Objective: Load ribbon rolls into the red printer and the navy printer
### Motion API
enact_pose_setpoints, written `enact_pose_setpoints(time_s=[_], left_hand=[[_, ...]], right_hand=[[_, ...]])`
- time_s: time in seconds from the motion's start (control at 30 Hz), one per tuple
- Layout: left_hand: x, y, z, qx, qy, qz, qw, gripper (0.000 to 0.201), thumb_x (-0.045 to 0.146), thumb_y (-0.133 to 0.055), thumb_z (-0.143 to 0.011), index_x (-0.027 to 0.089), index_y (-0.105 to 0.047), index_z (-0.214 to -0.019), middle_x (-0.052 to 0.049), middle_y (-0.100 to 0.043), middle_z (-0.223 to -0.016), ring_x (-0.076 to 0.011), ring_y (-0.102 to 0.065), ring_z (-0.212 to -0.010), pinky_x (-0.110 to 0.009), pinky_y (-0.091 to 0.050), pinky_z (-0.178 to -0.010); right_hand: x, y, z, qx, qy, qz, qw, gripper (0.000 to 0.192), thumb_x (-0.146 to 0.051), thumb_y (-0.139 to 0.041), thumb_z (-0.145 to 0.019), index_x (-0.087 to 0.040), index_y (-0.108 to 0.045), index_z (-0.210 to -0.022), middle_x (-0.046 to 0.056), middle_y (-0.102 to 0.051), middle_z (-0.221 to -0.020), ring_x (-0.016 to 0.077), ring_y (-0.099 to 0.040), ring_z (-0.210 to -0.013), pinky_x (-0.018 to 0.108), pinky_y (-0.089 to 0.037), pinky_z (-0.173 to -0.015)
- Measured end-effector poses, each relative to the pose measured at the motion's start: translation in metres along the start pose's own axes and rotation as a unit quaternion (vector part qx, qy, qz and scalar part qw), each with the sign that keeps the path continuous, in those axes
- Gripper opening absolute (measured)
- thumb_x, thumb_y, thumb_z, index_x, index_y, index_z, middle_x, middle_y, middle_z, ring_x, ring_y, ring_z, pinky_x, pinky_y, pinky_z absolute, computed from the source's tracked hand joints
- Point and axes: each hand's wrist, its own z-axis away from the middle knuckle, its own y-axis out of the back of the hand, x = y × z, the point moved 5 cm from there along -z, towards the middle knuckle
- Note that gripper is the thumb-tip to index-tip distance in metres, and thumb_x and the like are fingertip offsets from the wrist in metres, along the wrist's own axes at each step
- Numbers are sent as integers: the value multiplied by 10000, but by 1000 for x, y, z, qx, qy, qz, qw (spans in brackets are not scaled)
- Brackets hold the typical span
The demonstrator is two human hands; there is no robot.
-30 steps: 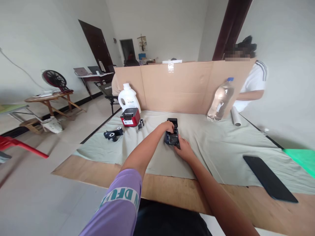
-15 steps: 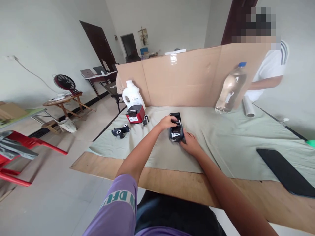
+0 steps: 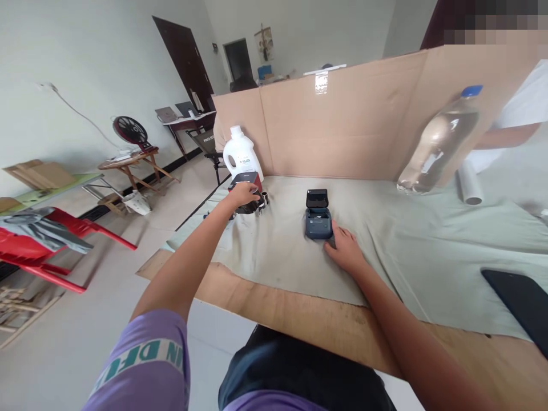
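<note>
My left hand (image 3: 244, 195) is closed on a black ribbon roll (image 3: 249, 208) beside the red label printer (image 3: 257, 181); the hand covers part of both, and the roll is blurred. A small dark blue label printer (image 3: 318, 226) stands on the cloth with its lid (image 3: 317, 198) raised. At its lower right corner, the thumb and fingers of my right hand (image 3: 346, 246) grip the casing. Another black ribbon (image 3: 209, 216) lies on the cloth, mostly behind my left forearm. A small dark and silver piece (image 3: 264, 198) stands close to my left fingertips.
A white jug (image 3: 242, 155) stands behind the red printer. Cardboard (image 3: 342, 131) walls off the far side of the cloth (image 3: 278, 251). To the right are a water bottle (image 3: 443, 145), a white roll (image 3: 470, 185) and a black phone (image 3: 520, 299). A person's arm (image 3: 509, 137) shows behind.
My left hand has left the dark blue printer and moved left to the red printer, carrying the black ribbon roll. The right hand stays at the blue printer. The view has shifted left.
</note>
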Motion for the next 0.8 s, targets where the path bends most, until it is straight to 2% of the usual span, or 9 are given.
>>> enact_pose_setpoints(time_s=[0.07, 0.17, 0.23, 0.4, 0.5, 0.57, 0.63, 0.7, 0.8], left_hand=[[-20, -4, 6, -11, 25, -21, 999, 249, 240, -755, -770, 149, -764, -1001, -113, -728, -946, -299, -670, -960, -403, -511, -900], [-38, -19, 14, -20, 61, -50, 997, 280, 287, -751, -788, 106, -749, -1002, -145, -729, -973, -306, -669, -987, -390, -513, -903], [-45, -31, 19, -22, 84, -66, 994, 298, 317, -733, -807, 102, -737, -1013, -149, -729, -1003, -306, -664, -1021, -372, -510, -909], [-52, -58, 29, -29, 124, -82, 989, 252, 269, -699, -793, 187, -733, -1028, -121, -729, -1086, -302, -657, -1065, -340, -507, -892], [-49, -60, 31, -17, 140, -77, 987, 311, 319, -716, -773, 209, -729, -1063, -134, -701, -1183, -334, -622, -1147, -364, -502, -905], [-42, -55, 27, 12, 146, -69, 987, 393, 389, -689, -803, 219, -704, -1157, -147, -648, -1304, -356, -565, -1244, -386, -492, -938], [-31, -47, 17, 42, 143, -53, 987, 472, 443, -616, -866, 240, -639, -1292, -132, -616, -1366, -333, -545, -1283, -378, -487, -956], [-17, -43, 1, 57, 135, -30, 989, 495, 446, -565, -904, 257, -589, -1361, -106, -646, -1335, -291, -588, -1238, -355, -496, -945], [1, -46, -29, 49, 125, -1, 991, 456, 380, -656, -846, 232, -655, -1277, -116, -695, -1253, -292, -641, -1158, -366, -502, -935]], right_hand=[[1, -1, 0, 2, -1, 2, 1000, 756, -329, -467, -889, -18, -288, -1554, 237, -582, -1403, 373, -499, -1315, 508, -389, -1094], [2, -2, 0, -2, -5, 1, 1000, 755, -326, -461, -889, -3, -291, -1549, 241, -584, -1398, 371, -506, -1304, 509, -388, -1094], [1, -2, 0, -5, -6, -1, 1000, 748, -327, -455, -893, -6, -292, -1549, 238, -585, -1397, 369, -505, -1304, 508, -388, -1093], [1, -1, 0, -9, -11, 3, 1000, 741, -332, -444, -902, -23, -283, -1556, 233, -577, -1411, 365, -499, -1315, 496, -390, -1089], [1, -1, 0, -6, -8, 4, 1000, 737, -336, -450, -902, -25, -291, -1551, 232, -587, -1399, 367, -505, -1307, 496, -400, -1078], [1, -2, 0, -5, -5, 5, 1000, 737, -337, -450, -901, -27, -291, -1550, 229, -584, -1404, 365, -503, -1309, 491, -400, -1078], [2, -2, 0, -6, -6, 7, 1000, 737, -338, -449, -901, -27, -292, -1550, 225, -587, -1402, 360, -508, -1305, 482, -400, -1080], [2, -2, 0, -6, -9, 7, 1000, 732, -336, -448, -901, -28, -297, -1548, 222, -588, -1403, 356, -512, -1302, 478, -399, -1083], [2, -2, 0, -6, -11, 1, 1000, 733, -339, -448, -902, -36, -297, -1552, 218, -575, -1422, 355, -503, -1316, 480, -394, -1090]])
